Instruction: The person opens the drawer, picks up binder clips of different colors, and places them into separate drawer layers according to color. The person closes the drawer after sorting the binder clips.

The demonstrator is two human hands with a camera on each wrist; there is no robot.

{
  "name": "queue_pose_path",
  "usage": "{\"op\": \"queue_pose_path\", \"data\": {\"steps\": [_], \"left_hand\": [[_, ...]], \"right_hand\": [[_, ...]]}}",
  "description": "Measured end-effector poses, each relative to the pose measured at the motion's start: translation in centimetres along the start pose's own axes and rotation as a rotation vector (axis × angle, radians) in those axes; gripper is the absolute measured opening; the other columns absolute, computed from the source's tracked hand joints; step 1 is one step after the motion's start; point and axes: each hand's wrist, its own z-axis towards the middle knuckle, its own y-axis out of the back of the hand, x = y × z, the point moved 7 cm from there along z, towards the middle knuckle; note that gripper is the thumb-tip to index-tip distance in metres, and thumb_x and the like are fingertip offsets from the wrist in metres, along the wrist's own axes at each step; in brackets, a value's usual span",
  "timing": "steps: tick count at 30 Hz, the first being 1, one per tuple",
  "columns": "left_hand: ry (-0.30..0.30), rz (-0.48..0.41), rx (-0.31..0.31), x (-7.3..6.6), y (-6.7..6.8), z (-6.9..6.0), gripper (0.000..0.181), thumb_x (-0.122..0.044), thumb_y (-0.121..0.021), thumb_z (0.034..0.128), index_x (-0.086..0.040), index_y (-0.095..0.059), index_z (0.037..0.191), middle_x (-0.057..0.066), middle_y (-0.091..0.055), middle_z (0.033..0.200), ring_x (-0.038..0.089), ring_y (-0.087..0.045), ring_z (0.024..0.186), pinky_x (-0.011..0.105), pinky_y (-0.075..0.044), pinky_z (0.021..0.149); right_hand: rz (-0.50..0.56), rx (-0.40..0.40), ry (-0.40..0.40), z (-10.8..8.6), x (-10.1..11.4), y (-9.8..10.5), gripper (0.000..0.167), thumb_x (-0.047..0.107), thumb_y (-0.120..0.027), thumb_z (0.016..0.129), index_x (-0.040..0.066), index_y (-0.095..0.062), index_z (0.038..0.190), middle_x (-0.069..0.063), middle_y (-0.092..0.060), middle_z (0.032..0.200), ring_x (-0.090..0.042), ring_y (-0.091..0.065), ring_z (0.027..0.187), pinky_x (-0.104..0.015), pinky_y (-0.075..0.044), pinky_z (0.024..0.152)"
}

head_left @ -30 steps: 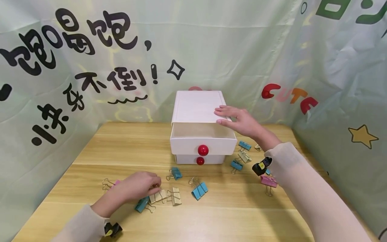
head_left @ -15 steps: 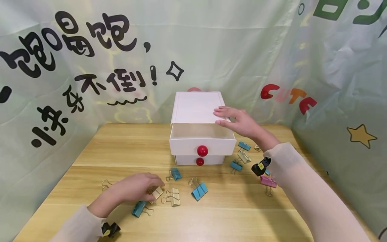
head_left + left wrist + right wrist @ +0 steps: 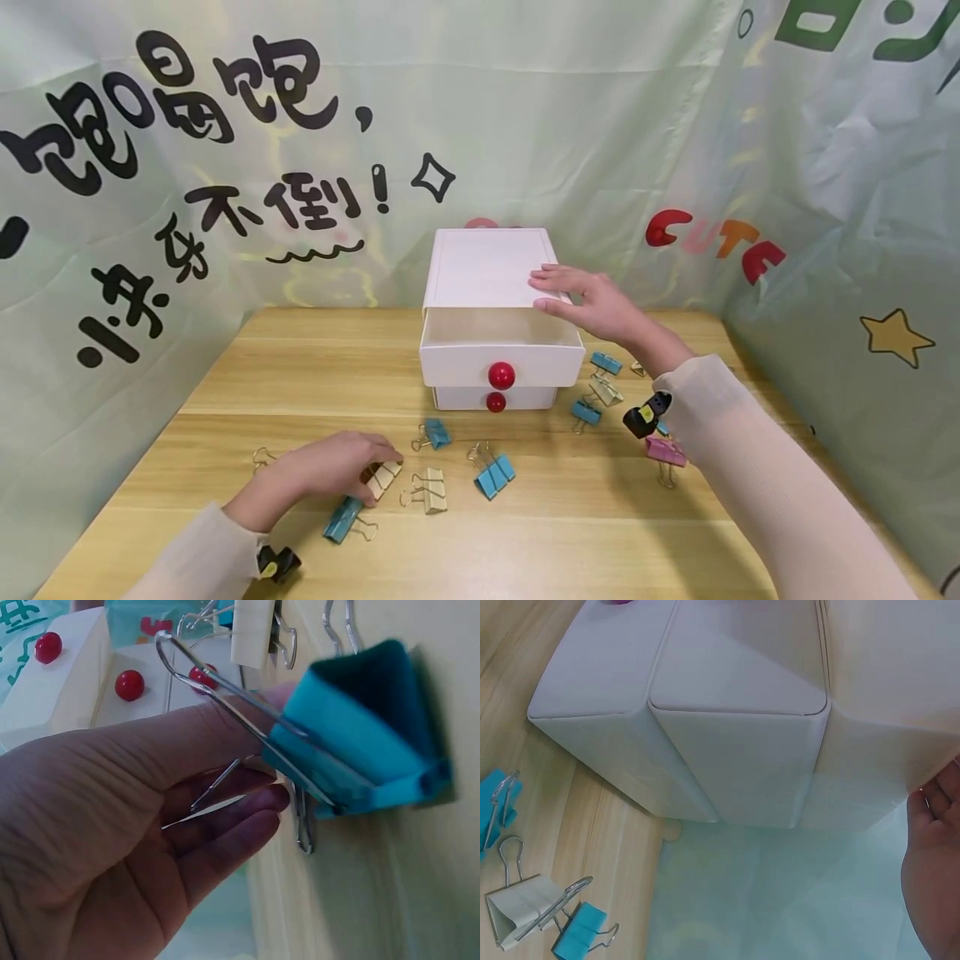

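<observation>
My left hand pinches a cream binder clip between thumb and fingers, low over the wooden table; in the left wrist view the hand mostly hides it. A teal binder clip lies just below the thumb and looms large in the left wrist view. My right hand rests on the top right edge of a white drawer box, fingers extended. The box's upper drawer, with a red knob, is pulled out; no clip shows in its visible part.
Another cream clip and two blue clips lie right of my left hand. Several clips, including a pink one, lie under my right arm. Cloth backdrops stand behind the table.
My left fingers have spread and settled around the cream clip, which has tilted and moved slightly left, away from the other cream clip. The teal clip has shifted left. My right hand stays put.
</observation>
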Motion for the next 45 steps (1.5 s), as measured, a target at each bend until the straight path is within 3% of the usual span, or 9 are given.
{"op": "queue_pose_path", "data": {"steps": [5,10,22,29,32,39,45], "left_hand": [[0.005,0.023,-0.022,0.1,0.2,-0.2,0.056,-0.026,-0.083,0.0777,-0.005,-0.064,0.126,0.004,-0.064,0.121,0.021,-0.061,0.109,0.039,-0.051,0.093],[-0.012,0.034,-0.111,-0.2,1.5,-0.5,0.053,-0.033,-0.077,0.0844,-0.005,-0.063,0.128,0.004,-0.063,0.121,0.022,-0.062,0.109,0.04,-0.051,0.093],[-0.093,0.115,-0.376,-2.6,7.2,-1.1,0.057,-0.044,-0.072,0.0867,-0.008,-0.061,0.13,0.006,-0.063,0.124,0.024,-0.061,0.112,0.042,-0.05,0.095],[-0.114,0.147,-0.475,-3.9,10.4,-1.4,0.058,-0.044,-0.073,0.0856,-0.009,-0.062,0.131,0.005,-0.063,0.124,0.023,-0.062,0.111,0.041,-0.052,0.093],[-0.155,0.149,-0.529,-4.6,11.7,-1.5,0.058,-0.044,-0.074,0.0846,-0.009,-0.062,0.13,0.004,-0.064,0.122,0.022,-0.063,0.109,0.04,-0.053,0.092],[-0.313,0.09,-0.638,-6.4,14.8,-1.5,0.053,-0.046,-0.069,0.0894,-0.008,-0.063,0.127,0.001,-0.065,0.117,0.017,-0.063,0.104,0.037,-0.054,0.087],[-0.362,0.102,-0.698,-7.4,16.9,-1.0,0.05,-0.044,-0.07,0.089,-0.009,-0.065,0.124,0.002,-0.066,0.115,0.018,-0.064,0.1,0.039,-0.056,0.083]], "right_hand": [[-0.005,0.001,-0.005,0.0,0.0,-0.1,0.054,0.051,-0.061,0.093,0.023,-0.058,0.139,0.005,-0.043,0.151,-0.018,-0.028,0.144,-0.068,0.002,0.111],[-0.006,0.007,0.002,0.0,0.0,-0.1,0.054,0.049,-0.061,0.093,0.022,-0.057,0.139,0.004,-0.042,0.151,-0.019,-0.027,0.144,-0.066,0.002,0.112],[-0.009,0.001,0.002,0.0,-0.2,0.0,0.053,0.048,-0.062,0.093,0.021,-0.058,0.138,0.003,-0.043,0.15,-0.019,-0.028,0.144,-0.067,0.0,0.111],[-0.007,-0.002,0.005,0.0,-0.1,0.0,0.053,0.048,-0.062,0.093,0.022,-0.058,0.138,0.004,-0.043,0.15,-0.019,-0.028,0.144,-0.066,0.001,0.112],[-0.004,-0.004,0.009,0.0,-0.1,0.0,0.053,0.048,-0.062,0.093,0.021,-0.058,0.138,0.003,-0.043,0.15,-0.019,-0.028,0.144,-0.066,0.001,0.112],[0.007,-0.002,0.007,0.0,0.1,-0.1,0.052,0.048,-0.062,0.093,0.021,-0.058,0.138,0.004,-0.043,0.151,-0.019,-0.027,0.144,-0.066,0.002,0.111],[0.012,-0.004,0.005,-0.1,0.0,-0.1,0.053,0.048,-0.062,0.093,0.021,-0.058,0.138,0.003,-0.042,0.151,-0.019,-0.027,0.144,-0.067,0.002,0.111]]}}
